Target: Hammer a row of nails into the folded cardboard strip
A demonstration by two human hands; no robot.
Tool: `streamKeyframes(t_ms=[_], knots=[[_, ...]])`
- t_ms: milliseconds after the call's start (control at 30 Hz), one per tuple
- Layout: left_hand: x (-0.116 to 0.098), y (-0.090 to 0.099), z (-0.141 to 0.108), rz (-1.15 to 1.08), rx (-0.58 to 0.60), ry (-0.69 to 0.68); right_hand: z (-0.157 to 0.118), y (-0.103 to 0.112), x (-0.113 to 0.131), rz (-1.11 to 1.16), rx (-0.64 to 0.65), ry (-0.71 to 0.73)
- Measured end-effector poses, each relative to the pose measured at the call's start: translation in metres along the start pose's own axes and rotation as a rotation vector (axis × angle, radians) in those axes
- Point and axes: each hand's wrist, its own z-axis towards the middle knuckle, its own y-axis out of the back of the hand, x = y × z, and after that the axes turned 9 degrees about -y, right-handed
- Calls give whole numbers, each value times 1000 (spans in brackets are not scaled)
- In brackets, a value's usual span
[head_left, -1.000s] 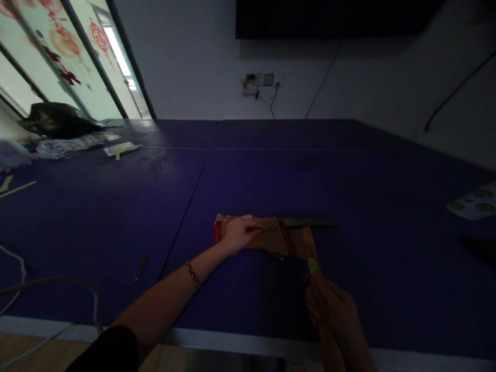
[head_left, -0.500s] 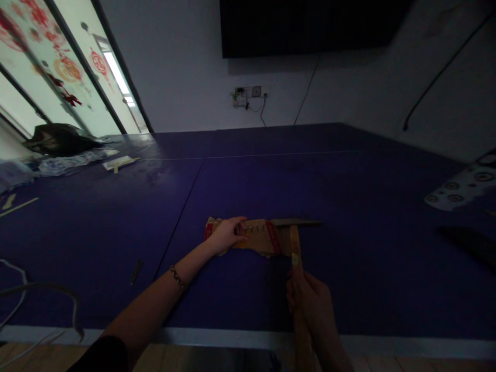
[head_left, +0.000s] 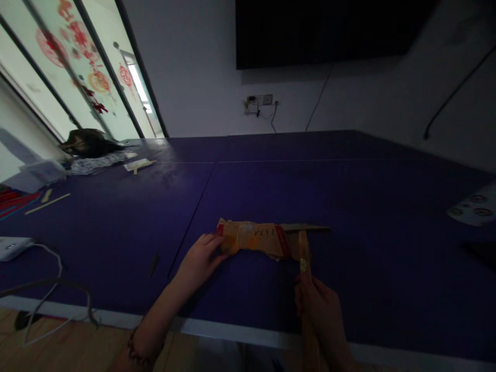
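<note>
A ragged piece of cardboard [head_left: 253, 237] with red bands lies on the purple table [head_left: 248, 186]; small dark marks or bits run along its right half. My left hand [head_left: 201, 258] is at the cardboard's left end, its thumb and fingers apart at the edge, with nothing seen between them. My right hand [head_left: 318, 299] is wrapped round the wooden handle of a hammer [head_left: 305, 258]. The hammer's long dark head [head_left: 310, 227] rests at the cardboard's upper right, reaching past its end.
Small dark sticks [head_left: 154, 264] lie left of my left hand. Cables [head_left: 58, 268] loop at the near left edge. A dark bag [head_left: 87, 143] and papers sit at the far left. A grey perforated object [head_left: 475, 205] is at the right.
My left hand has moved off the cardboard's middle to its left end. My right hand still grips the hammer in nearly the same place. The view has shifted left.
</note>
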Motion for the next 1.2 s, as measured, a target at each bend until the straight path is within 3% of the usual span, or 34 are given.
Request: streamKeyframes(t_ms=[133, 200, 300, 633, 967, 1100, 1200], knots=[[31, 17, -64, 158, -274, 326, 2, 4, -1, -58, 1, -16], [46, 22, -88, 258, -287, 500, 2, 5, 0, -74, -12, -22], [60, 26, -107, 342, -194, 617, 2, 6, 0, -58, -27, -41], [57, 20, -98, 793, -3, 584, 8, 10, -5, -17, 7, -71], [52, 21, -98, 697, 14, 536, 6, 10, -3, -29, -10, -87], [59, 21, -101, 655, -28, 550, 9, 12, -6, -24, 8, -91], [66, 27, -100, 531, 32, 571, 8, 12, -5, -19, 15, -100]])
